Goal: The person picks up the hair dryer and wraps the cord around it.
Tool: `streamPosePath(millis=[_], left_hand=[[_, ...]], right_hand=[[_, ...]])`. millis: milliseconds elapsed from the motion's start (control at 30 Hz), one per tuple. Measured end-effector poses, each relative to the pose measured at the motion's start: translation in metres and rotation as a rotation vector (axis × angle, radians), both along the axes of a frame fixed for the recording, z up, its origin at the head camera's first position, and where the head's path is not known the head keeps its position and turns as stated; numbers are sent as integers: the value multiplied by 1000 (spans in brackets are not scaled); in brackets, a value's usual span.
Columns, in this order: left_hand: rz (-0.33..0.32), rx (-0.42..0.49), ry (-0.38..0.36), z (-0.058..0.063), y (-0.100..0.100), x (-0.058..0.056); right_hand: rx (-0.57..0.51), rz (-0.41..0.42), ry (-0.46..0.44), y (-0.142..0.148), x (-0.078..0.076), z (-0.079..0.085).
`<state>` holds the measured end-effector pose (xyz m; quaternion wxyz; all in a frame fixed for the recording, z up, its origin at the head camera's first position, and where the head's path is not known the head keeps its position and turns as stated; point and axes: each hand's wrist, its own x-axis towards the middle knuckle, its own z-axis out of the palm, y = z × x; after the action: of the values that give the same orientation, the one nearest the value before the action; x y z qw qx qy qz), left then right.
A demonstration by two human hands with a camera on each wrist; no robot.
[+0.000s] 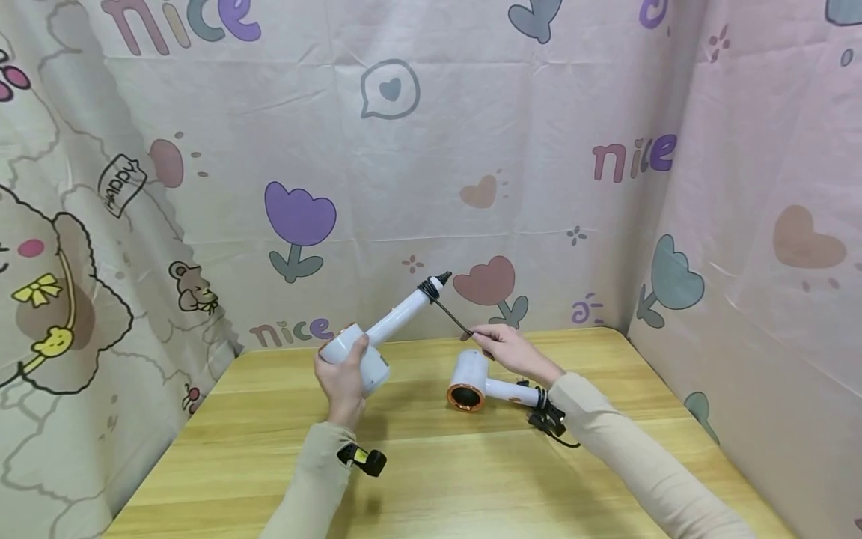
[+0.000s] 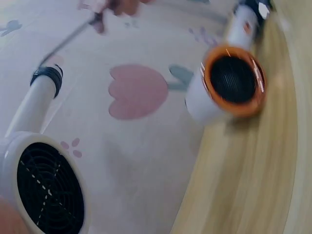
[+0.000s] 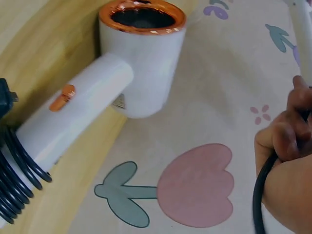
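My left hand [image 1: 342, 383] grips a white hair dryer [image 1: 401, 317] by its head, above the table, with the handle tilted up to the right. Black cord is wound round the handle's end, and a length of the cord [image 1: 453, 315] runs taut to my right hand [image 1: 517, 350], which pinches it. In the left wrist view the held dryer's dark grille [image 2: 51, 190] shows. Below my right hand a second white hair dryer [image 3: 141, 73] with an orange rim lies on the table. Its black cord [image 3: 17, 180] is coiled round its handle.
The wooden table [image 1: 431, 479] reaches back to a printed curtain [image 1: 417, 165] that also hangs on both sides. A black plug and loose cord [image 1: 554, 427] lie near the second dryer's handle, under my right forearm. A small black camera [image 1: 364, 458] sits on my left wrist.
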<state>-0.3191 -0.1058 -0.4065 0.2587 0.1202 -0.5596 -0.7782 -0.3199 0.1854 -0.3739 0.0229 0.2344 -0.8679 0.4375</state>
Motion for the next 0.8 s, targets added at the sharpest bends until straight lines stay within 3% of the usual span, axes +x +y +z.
streamPosePath(millis=[100,200,400,500,633,700,800], left_hand=[[-73,97,-27,1,1,-1],[-145,164,-77,2,2,-1],[-316,243,-192,3,-2,2],[-424,233,-228,3,-4,1],[-595,154,-256,2,-9,0],[-691,108,-267,0,-11,0],[-824,60,-292,-4,-14,1]], right_hand=[[-24,48,-43,-1,-2,-5],[-47,43,-61,0,-6,-8],[-56,45,-117,8,-15,-10],[-45,58,-203,16,-20,-11],[-9,-5,-320,28,-25,-12],[11,-48,-329,30,-26,-10],[38,-91,-269,28,-27,-7]])
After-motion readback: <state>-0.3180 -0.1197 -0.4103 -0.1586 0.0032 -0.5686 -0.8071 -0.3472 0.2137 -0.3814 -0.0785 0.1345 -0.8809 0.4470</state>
